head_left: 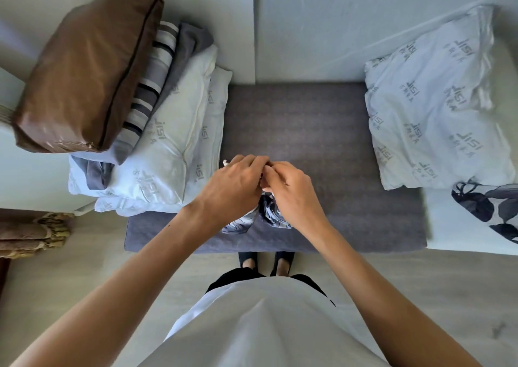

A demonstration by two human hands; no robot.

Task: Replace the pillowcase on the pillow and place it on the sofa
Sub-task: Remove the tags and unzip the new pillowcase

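Left hand [234, 183] and right hand [288, 188] meet, each grip curled tight on a bunched, leaf-printed pillowcase [266, 215] over the grey, ribbed sofa cushion [322, 131].

brown cushion [87, 69], fringed rug [30, 233], pale floor [420, 282]

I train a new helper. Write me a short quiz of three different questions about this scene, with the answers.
1. True or false: both hands hold the leaf-print pillowcase.
2. Which lies on top of the pile at the sofa's left end? A) brown pillow B) striped pillow C) white bare pillow
3. Fill in: the bare pillow at the right lies on the ____.

Key:
1. True: left hand, right hand.
2. A, the brown pillow.
3. Sofa.
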